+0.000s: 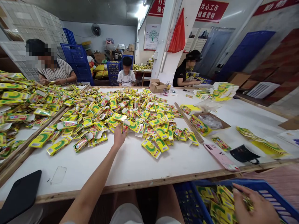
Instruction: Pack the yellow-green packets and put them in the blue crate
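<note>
A wide heap of small yellow-and-green cardboard boxes (pixel 150 148), several with white flaps standing open, is spread over the white table. My left hand (pixel 120 137) reaches to the near middle of this heap, its fingers closed on a small box (pixel 125 127). Low on the right, my right hand (pixel 254 205) is over a blue plastic crate (pixel 261 184) holding similar yellow boxes (pixel 221 202). Its fingers curl around a small yellow-green box (pixel 247 202), mostly hidden by the hand and a little blurred.
Wooden strips (pixel 188 124) divide the tabletop. A black phone (pixel 22 194) lies front left; a pink phone (pixel 219 156) and black pouch (pixel 244 154) lie right. An open carton (pixel 211 121) holds clear plastic. Three people (pixel 59 70) sit across the table.
</note>
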The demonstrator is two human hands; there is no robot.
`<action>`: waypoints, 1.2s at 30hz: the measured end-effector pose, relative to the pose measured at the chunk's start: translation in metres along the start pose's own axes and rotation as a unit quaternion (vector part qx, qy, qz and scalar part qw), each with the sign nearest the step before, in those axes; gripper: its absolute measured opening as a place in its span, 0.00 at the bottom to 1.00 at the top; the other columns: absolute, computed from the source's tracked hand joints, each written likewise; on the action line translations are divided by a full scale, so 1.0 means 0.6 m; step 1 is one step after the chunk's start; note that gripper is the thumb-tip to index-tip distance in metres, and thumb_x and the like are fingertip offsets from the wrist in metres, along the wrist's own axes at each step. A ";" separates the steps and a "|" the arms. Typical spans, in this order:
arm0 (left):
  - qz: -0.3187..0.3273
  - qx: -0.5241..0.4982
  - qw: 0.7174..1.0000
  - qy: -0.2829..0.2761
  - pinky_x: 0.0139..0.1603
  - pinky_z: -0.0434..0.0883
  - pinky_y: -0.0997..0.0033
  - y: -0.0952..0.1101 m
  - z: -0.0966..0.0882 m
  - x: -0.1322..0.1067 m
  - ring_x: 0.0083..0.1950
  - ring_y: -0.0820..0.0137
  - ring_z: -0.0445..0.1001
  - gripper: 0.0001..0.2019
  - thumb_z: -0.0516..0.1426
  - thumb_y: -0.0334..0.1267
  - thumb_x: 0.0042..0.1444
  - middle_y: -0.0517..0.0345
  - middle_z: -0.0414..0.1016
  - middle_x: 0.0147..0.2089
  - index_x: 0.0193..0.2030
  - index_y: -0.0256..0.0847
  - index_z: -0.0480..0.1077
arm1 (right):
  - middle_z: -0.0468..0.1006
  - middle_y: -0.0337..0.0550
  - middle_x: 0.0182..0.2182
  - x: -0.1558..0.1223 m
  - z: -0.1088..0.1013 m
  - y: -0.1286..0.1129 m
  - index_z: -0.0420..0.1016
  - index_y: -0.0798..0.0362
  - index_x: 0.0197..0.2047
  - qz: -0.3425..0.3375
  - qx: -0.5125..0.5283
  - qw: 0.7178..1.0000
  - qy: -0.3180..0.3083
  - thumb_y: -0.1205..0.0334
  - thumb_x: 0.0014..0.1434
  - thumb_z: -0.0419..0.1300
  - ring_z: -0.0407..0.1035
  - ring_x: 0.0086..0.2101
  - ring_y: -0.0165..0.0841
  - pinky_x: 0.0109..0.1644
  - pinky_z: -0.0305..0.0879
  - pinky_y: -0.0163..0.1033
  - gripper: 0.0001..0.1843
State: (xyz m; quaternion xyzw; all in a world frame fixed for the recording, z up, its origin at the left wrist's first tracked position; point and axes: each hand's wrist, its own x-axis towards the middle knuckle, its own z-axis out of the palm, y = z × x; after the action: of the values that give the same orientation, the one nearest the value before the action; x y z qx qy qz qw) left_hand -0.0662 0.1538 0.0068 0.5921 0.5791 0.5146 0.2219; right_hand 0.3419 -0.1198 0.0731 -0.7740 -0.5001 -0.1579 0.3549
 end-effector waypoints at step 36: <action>-0.087 -0.230 0.936 -0.252 0.38 0.72 0.71 0.074 -0.034 -0.268 0.38 0.72 0.72 0.19 0.56 0.36 0.55 0.60 0.64 0.41 0.54 0.48 0.60 | 0.74 0.42 0.37 -0.130 0.252 -0.286 0.60 0.49 0.52 0.040 0.510 0.793 -0.332 0.59 0.58 0.57 0.73 0.36 0.34 0.41 0.70 0.39 0.19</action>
State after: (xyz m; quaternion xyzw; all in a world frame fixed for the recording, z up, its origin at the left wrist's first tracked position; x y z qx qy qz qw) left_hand -0.0312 -0.0104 -0.0042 0.5826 0.4189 0.4462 0.5348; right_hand 0.1379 -0.0219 -0.0117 -0.5051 -0.5636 0.4007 0.5164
